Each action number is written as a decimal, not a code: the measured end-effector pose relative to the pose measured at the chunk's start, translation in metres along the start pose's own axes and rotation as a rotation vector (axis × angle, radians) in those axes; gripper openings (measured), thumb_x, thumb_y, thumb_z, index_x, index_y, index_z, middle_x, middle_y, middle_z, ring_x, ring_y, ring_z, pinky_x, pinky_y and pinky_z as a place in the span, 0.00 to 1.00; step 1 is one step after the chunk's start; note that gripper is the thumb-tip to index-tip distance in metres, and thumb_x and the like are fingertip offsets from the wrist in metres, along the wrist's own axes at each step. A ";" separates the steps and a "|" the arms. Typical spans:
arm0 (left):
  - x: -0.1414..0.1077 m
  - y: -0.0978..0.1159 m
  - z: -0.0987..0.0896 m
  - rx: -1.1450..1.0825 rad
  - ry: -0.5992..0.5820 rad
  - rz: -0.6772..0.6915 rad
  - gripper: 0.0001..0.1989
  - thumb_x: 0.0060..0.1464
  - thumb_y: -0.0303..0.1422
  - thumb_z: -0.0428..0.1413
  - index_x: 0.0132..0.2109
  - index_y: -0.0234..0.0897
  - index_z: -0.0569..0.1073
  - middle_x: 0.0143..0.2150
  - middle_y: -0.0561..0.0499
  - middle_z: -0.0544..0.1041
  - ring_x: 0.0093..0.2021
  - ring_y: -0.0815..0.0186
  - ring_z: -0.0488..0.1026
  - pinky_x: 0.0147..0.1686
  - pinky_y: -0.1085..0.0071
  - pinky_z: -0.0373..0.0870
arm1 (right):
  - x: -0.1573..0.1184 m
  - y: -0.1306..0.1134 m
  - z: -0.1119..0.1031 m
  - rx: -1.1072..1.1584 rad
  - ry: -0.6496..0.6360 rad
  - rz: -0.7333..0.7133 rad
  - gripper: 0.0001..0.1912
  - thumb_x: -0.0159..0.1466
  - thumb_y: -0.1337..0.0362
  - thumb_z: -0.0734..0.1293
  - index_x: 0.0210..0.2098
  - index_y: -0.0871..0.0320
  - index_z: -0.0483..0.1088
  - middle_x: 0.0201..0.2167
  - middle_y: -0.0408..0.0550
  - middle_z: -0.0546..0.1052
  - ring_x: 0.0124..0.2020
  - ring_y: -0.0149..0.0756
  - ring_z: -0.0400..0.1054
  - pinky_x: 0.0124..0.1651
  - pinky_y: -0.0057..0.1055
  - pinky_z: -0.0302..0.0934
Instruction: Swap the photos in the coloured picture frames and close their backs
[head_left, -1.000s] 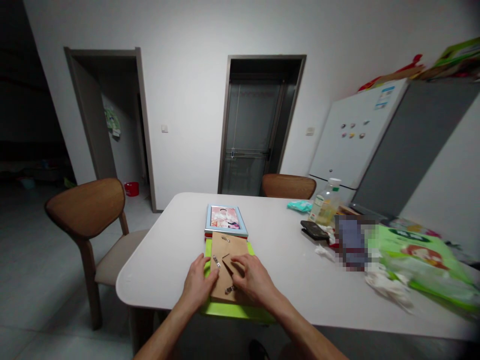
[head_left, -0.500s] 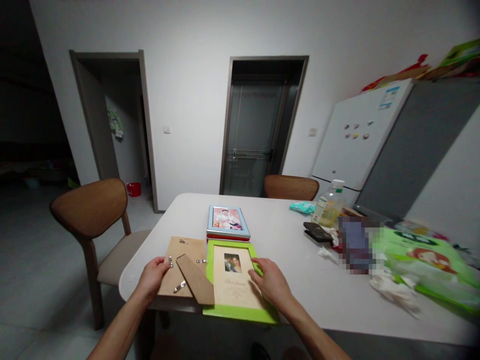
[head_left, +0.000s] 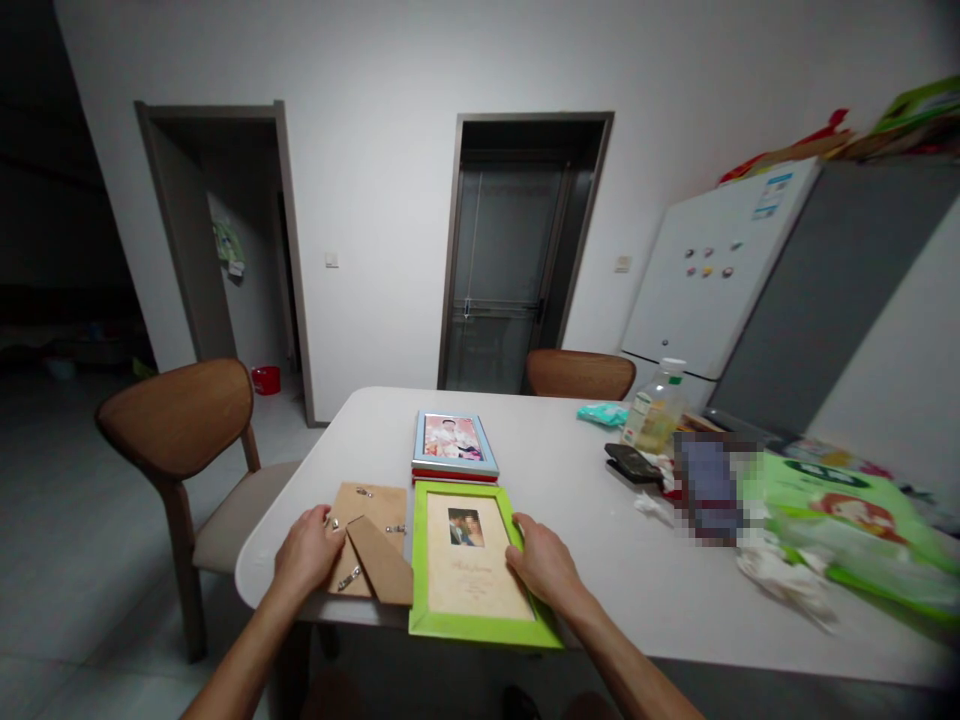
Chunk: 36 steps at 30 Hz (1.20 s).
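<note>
A green photo frame (head_left: 420,560) lies face up at the table's front edge, a small photo on cream paper inside it. My right hand (head_left: 551,565) is closed around its right side, thumb on top. To the left of the frame is a brown backing board (head_left: 375,500) with metal clips and a slanted stand leg (head_left: 379,565). My left hand (head_left: 307,548) grips the board's left edge, and its fingertips are partly hidden. Just behind the green frame sits a light-blue photo frame (head_left: 454,465), stacked on something red.
Along the right of the white table (head_left: 570,480) are a plastic bottle (head_left: 652,410), a black wallet-like item (head_left: 631,463), crumpled tissues (head_left: 784,580) and a green package (head_left: 855,510). Wooden chairs stand at the left (head_left: 180,420) and far side (head_left: 581,373).
The backing board has shifted slightly left and down, and its stand leg no longer overlaps the green frame. My left hand now reaches further over the board's edge.
</note>
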<state>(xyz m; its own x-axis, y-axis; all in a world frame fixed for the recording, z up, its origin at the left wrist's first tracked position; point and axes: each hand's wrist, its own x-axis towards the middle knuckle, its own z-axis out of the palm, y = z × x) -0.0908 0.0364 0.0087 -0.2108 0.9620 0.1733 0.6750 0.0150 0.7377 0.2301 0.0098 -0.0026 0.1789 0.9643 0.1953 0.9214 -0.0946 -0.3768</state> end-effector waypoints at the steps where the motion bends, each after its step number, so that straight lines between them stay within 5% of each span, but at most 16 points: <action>1: -0.005 0.007 0.002 0.017 0.008 0.046 0.17 0.41 0.30 0.52 0.43 0.32 0.66 0.43 0.42 0.70 0.47 0.55 0.65 0.46 0.62 0.58 | 0.001 0.000 -0.001 0.027 0.008 0.014 0.27 0.49 0.68 0.58 0.49 0.66 0.60 0.38 0.59 0.72 0.38 0.42 0.65 0.38 0.31 0.54; 4: -0.029 0.034 0.017 0.021 -0.026 0.186 0.18 0.43 0.29 0.51 0.45 0.32 0.66 0.46 0.44 0.68 0.50 0.60 0.62 0.50 0.66 0.55 | 0.000 -0.002 -0.008 0.303 -0.022 0.108 0.30 0.47 0.69 0.58 0.51 0.65 0.57 0.33 0.55 0.74 0.31 0.39 0.67 0.34 0.30 0.56; 9: -0.078 0.083 0.057 -0.103 -0.247 0.456 0.21 0.42 0.30 0.53 0.47 0.35 0.65 0.50 0.45 0.66 0.51 0.61 0.61 0.51 0.63 0.56 | -0.011 -0.011 -0.021 1.162 -0.234 0.324 0.38 0.47 0.70 0.56 0.58 0.60 0.42 0.25 0.45 0.74 0.19 0.33 0.66 0.24 0.29 0.59; 13: -0.100 0.111 0.080 -0.075 -0.323 0.606 0.30 0.36 0.33 0.60 0.49 0.33 0.63 0.54 0.40 0.62 0.53 0.55 0.57 0.52 0.59 0.55 | -0.018 -0.019 -0.030 1.387 -0.246 0.304 0.43 0.45 0.72 0.60 0.58 0.55 0.39 0.22 0.41 0.74 0.19 0.32 0.66 0.26 0.30 0.61; 17: -0.105 0.128 0.081 0.003 -0.256 0.767 0.21 0.41 0.27 0.55 0.47 0.34 0.64 0.48 0.43 0.67 0.49 0.58 0.62 0.48 0.60 0.61 | -0.016 -0.023 -0.032 1.348 -0.229 0.250 0.43 0.46 0.69 0.65 0.58 0.57 0.41 0.19 0.40 0.72 0.18 0.30 0.64 0.24 0.27 0.59; 21: -0.100 0.130 0.063 0.000 -0.145 0.832 0.18 0.43 0.21 0.47 0.44 0.37 0.65 0.37 0.48 0.71 0.40 0.63 0.66 0.40 0.66 0.66 | -0.008 -0.014 -0.025 1.205 -0.180 0.243 0.41 0.47 0.66 0.65 0.57 0.59 0.43 0.15 0.36 0.68 0.15 0.27 0.60 0.19 0.23 0.55; 27: -0.074 0.088 0.026 -0.122 0.124 0.476 0.20 0.45 0.25 0.45 0.48 0.36 0.62 0.43 0.47 0.69 0.38 0.63 0.69 0.37 0.68 0.66 | 0.008 0.018 -0.006 0.665 -0.017 0.207 0.31 0.49 0.67 0.61 0.53 0.66 0.55 0.15 0.38 0.66 0.17 0.28 0.60 0.21 0.23 0.51; 31: -0.065 0.047 0.016 -0.086 0.083 0.243 0.18 0.45 0.28 0.46 0.46 0.37 0.63 0.43 0.49 0.71 0.31 0.65 0.71 0.35 0.68 0.66 | 0.014 0.030 -0.001 0.389 0.046 0.179 0.26 0.50 0.65 0.60 0.48 0.67 0.63 0.22 0.44 0.71 0.23 0.31 0.63 0.27 0.25 0.53; 36: -0.071 0.027 0.019 0.067 0.003 0.177 0.17 0.48 0.30 0.46 0.47 0.39 0.63 0.44 0.50 0.71 0.33 0.64 0.71 0.36 0.68 0.64 | 0.012 0.030 0.001 0.244 0.074 0.138 0.25 0.50 0.64 0.59 0.47 0.65 0.64 0.29 0.50 0.73 0.30 0.35 0.65 0.35 0.28 0.55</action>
<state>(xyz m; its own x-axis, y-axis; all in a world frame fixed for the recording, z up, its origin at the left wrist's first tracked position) -0.0446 -0.0268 0.0038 -0.0866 0.9504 0.2987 0.7470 -0.1364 0.6507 0.2593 0.0190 -0.0129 0.3299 0.9249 0.1893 0.7779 -0.1527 -0.6095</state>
